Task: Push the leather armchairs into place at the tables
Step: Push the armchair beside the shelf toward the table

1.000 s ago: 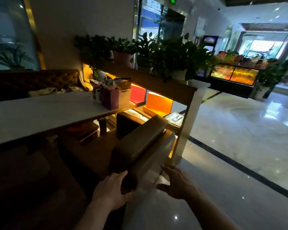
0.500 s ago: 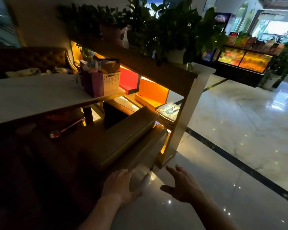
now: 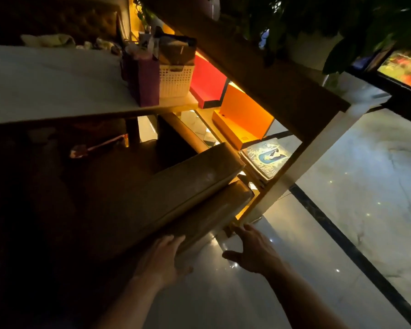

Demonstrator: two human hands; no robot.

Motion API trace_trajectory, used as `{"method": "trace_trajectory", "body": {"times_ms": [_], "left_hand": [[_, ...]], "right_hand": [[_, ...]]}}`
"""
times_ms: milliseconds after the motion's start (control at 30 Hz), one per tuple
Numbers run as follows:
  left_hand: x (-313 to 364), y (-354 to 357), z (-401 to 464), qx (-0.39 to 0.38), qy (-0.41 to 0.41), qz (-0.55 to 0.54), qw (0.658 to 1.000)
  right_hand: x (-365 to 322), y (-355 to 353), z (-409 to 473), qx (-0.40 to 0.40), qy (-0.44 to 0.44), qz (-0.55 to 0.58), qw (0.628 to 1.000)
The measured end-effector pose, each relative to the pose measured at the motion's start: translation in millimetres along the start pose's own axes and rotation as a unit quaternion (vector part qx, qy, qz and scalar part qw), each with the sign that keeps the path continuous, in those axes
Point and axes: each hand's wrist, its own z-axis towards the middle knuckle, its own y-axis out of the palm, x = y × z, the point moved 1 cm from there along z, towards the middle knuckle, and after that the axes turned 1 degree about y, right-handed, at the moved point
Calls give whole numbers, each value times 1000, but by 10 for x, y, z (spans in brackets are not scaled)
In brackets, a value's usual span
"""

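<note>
A brown leather armchair (image 3: 176, 193) stands in front of me, its seat tucked partly under the white-topped table (image 3: 45, 84). My left hand (image 3: 163, 257) lies flat against the lower back of the armchair with the fingers spread. My right hand (image 3: 253, 248) hovers open beside the chair's right rear corner, fingertips close to it; I cannot tell whether they touch. The chair's left side is lost in shadow.
A wooden shelf divider (image 3: 271, 91) with lit orange and red boxes and a book (image 3: 266, 157) stands right of the chair, plants on top. A white basket (image 3: 176, 79) and purple bag (image 3: 145, 79) sit on the table. Glossy marble floor (image 3: 342, 210) spreads to the right.
The view has moved closer and tilted down. The armchair has gone further under the table. My left hand has slid from gripping the chair's back edge to pressing flat; my right hand stays open.
</note>
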Motion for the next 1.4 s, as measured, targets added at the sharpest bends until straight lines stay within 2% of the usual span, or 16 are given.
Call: {"method": "trace_trajectory", "body": {"times_ms": [133, 267, 533, 667, 800, 967, 1167, 1400], "left_hand": [[-109, 184, 301, 17, -56, -7, 998], [-162, 384, 510, 43, -135, -9, 990], [-117, 801, 745, 200, -233, 93, 947], [-148, 918, 806, 243, -280, 111, 922], [-124, 968, 836, 263, -290, 101, 915], [-127, 996, 847, 266, -301, 86, 912], [-91, 1068, 659, 305, -275, 84, 908], [-55, 1413, 208, 288, -266, 76, 917]], "right_hand": [[64, 183, 669, -37, -60, -12, 997], [182, 300, 1331, -54, -117, -77, 989], [423, 665, 2200, -18, -219, -121, 968], [513, 803, 2222, 11, -242, -119, 963], [546, 848, 2212, 32, -249, -126, 960], [587, 888, 2156, 60, -258, -130, 955], [584, 921, 1912, 85, -260, -151, 950], [760, 1299, 1341, 60, -211, -166, 961]]}}
